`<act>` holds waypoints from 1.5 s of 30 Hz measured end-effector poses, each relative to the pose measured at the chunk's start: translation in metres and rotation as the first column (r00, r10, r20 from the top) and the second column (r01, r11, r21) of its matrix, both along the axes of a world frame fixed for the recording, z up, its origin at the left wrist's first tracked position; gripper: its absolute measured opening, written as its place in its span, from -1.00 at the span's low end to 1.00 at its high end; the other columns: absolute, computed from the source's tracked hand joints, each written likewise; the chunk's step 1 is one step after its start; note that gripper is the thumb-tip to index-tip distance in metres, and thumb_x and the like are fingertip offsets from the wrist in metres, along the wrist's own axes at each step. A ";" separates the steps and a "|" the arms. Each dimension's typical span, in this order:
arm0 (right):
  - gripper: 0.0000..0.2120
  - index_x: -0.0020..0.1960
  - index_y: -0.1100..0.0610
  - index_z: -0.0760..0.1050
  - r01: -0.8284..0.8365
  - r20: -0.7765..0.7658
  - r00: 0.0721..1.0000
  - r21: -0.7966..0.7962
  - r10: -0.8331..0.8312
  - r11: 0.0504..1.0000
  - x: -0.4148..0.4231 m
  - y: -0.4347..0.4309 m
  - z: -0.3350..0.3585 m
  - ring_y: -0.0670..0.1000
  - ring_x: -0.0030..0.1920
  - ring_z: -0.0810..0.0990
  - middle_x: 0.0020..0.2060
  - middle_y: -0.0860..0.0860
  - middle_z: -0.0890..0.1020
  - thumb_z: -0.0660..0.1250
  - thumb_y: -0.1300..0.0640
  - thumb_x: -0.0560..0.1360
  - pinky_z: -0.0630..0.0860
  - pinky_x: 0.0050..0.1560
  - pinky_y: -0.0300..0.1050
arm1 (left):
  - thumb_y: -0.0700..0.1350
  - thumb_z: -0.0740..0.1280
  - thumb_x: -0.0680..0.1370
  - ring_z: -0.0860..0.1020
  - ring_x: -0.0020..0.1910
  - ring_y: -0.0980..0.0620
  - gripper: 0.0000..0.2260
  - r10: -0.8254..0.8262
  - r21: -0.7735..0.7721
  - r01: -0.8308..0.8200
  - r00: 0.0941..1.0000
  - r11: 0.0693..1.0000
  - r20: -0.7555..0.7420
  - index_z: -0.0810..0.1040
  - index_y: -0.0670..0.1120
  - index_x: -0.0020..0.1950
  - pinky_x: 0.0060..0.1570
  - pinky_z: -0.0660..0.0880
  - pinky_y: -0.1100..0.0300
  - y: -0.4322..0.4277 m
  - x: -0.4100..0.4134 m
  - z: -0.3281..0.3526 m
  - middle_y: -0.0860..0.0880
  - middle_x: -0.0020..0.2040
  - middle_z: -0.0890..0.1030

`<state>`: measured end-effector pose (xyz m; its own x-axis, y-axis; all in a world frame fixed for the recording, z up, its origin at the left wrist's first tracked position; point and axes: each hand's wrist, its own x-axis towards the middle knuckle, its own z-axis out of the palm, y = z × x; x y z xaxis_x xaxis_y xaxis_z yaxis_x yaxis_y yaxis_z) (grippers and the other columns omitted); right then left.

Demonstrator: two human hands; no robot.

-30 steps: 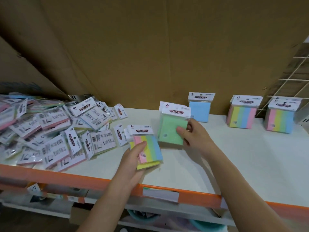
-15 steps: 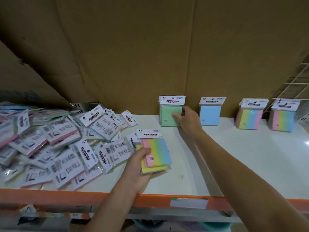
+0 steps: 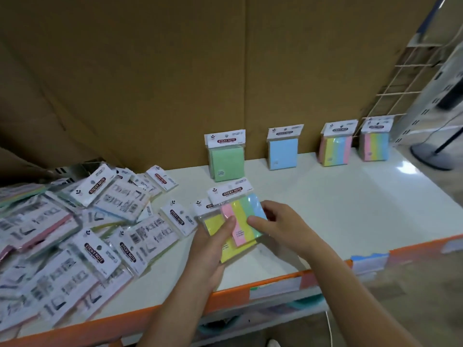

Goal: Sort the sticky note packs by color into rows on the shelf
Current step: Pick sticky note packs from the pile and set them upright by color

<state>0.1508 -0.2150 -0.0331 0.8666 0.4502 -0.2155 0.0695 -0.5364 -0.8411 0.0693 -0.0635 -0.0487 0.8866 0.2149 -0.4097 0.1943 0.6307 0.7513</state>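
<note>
A loose pile (image 3: pixel 75 234) of packs, too jumbled for me to count, covers the shelf (image 3: pixel 350 209) at my left. My left hand (image 3: pixel 213 246) grips one yellow pack (image 3: pixel 215 225) with one striped pack (image 3: pixel 241 216) on top, and my right hand (image 3: pixel 283 229) pinches the striped pack's right edge. Behind them stand one green pack (image 3: pixel 226 164), one blue pack (image 3: pixel 283 155) and two rainbow packs (image 3: pixel 334 152) (image 3: pixel 374 146).

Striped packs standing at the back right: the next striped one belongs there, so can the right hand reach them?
Likely yes: bare shelf lies between the right hand and the standing striped packs; nothing stands in between.
</note>
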 end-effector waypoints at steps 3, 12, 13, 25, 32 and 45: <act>-0.90 -0.11 -0.06 0.55 0.137 0.062 0.989 -0.065 -0.133 0.988 0.005 -0.024 -0.006 -0.14 -0.26 0.55 -0.26 -0.10 0.62 0.43 -0.05 0.49 0.43 -0.27 -0.32 | -0.18 0.33 0.59 0.71 -0.07 -0.15 -0.77 0.007 0.042 -0.003 0.997 0.999 -0.080 0.55 -0.04 0.24 -0.17 0.66 -0.07 -0.019 0.013 -0.002 -0.13 -0.01 0.73; -0.85 -0.19 0.07 0.50 0.332 0.155 0.931 0.026 -0.332 0.943 0.089 -0.135 -0.009 -0.11 -0.34 0.47 -0.36 -0.08 0.52 0.36 0.12 0.56 0.35 -0.33 -0.23 | -0.30 0.30 0.59 0.69 -0.07 -0.03 -0.78 -0.003 0.251 0.017 0.998 0.968 -0.057 0.58 -0.03 0.13 0.04 0.62 -0.11 -0.098 0.057 0.008 -0.05 0.00 0.72; -0.86 -0.17 0.09 0.50 0.362 0.181 0.914 0.033 -0.362 0.931 0.105 -0.149 -0.009 -0.06 -0.31 0.47 -0.34 -0.06 0.53 0.35 0.12 0.57 0.34 -0.33 -0.21 | -0.30 0.31 0.58 0.69 -0.08 -0.01 -0.79 -0.002 0.277 0.017 0.998 0.961 -0.056 0.58 -0.03 0.11 0.06 0.61 -0.09 -0.107 0.063 0.008 -0.04 -0.01 0.72; -0.75 0.16 0.17 0.45 0.444 0.335 0.839 0.036 -0.429 0.895 0.215 -0.190 -0.024 0.04 -0.07 0.50 -0.06 0.01 0.55 0.39 0.15 0.54 0.35 -0.08 -0.12 | -0.34 0.38 0.53 0.67 0.01 -0.08 -0.68 0.150 0.491 -0.106 0.987 0.865 -0.052 0.50 0.02 0.16 0.03 0.60 -0.06 -0.174 0.085 0.003 0.01 -0.01 0.71; -0.58 0.34 0.22 0.41 0.444 0.352 0.839 -0.005 -0.414 0.896 0.201 -0.190 -0.023 0.09 0.15 0.50 0.21 0.14 0.52 0.39 0.09 0.55 0.40 0.12 -0.08 | -0.33 0.33 0.54 0.67 0.01 -0.04 -0.64 0.161 0.522 -0.109 0.985 0.846 -0.054 0.49 0.08 0.19 0.11 0.59 -0.17 -0.182 0.089 0.005 0.05 0.02 0.70; -0.88 -0.06 -0.05 0.55 -0.083 -0.015 0.996 0.254 0.089 0.964 0.065 -0.123 -0.002 -0.28 -0.38 0.48 -0.28 -0.14 0.57 0.41 0.16 0.53 0.40 -0.28 -0.47 | -0.38 0.32 0.56 0.66 0.05 0.12 -0.61 0.103 0.618 -0.139 0.990 0.774 0.093 0.47 0.11 0.17 0.00 0.62 0.12 -0.133 0.058 0.013 0.10 0.11 0.67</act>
<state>0.2155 -0.3377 -0.0350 0.8179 0.5653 -0.1071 0.0823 -0.2992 -0.9506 0.1268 -0.1962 -0.0359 0.8514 0.5140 -0.1046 0.0991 0.0381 0.9943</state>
